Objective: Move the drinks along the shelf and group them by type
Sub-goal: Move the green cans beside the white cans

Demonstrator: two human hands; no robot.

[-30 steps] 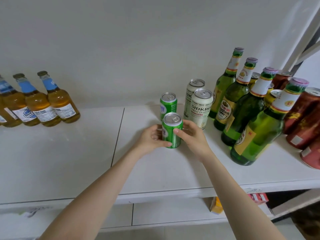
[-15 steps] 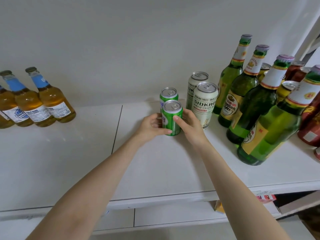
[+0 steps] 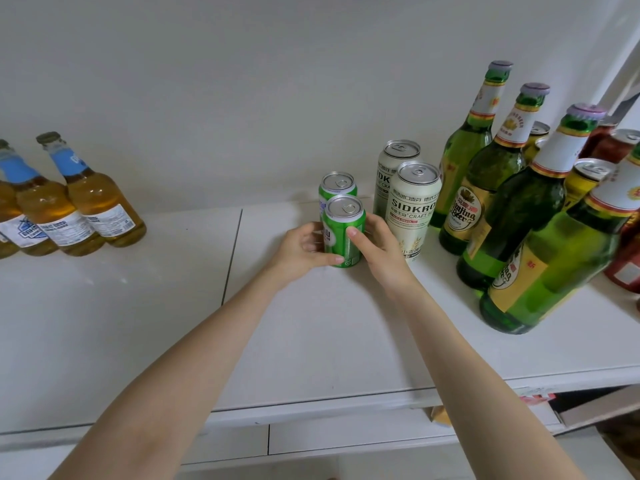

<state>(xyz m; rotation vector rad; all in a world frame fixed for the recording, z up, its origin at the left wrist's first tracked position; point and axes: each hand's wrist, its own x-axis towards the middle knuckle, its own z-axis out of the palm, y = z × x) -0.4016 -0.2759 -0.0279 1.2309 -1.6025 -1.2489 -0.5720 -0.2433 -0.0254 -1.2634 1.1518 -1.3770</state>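
Observation:
A green can (image 3: 343,233) stands upright on the white shelf (image 3: 311,341), clasped from both sides by my left hand (image 3: 303,252) and my right hand (image 3: 379,251). A second green can (image 3: 336,187) stands directly behind it, close or touching. Two tall cream cans (image 3: 414,202) stand just to the right. Several green glass bottles (image 3: 512,209) line up further right. Amber bottles with blue necks (image 3: 93,199) stand at the far left.
Red cans (image 3: 620,147) and yellow cans (image 3: 585,178) sit behind the green bottles at the right edge. A seam (image 3: 230,258) splits the shelf into two boards. Below the shelf front, a lower level holds a small packet (image 3: 441,415).
The front green can has slid back toward the second green can, with both hands staying on it. The view has shifted slightly left and down.

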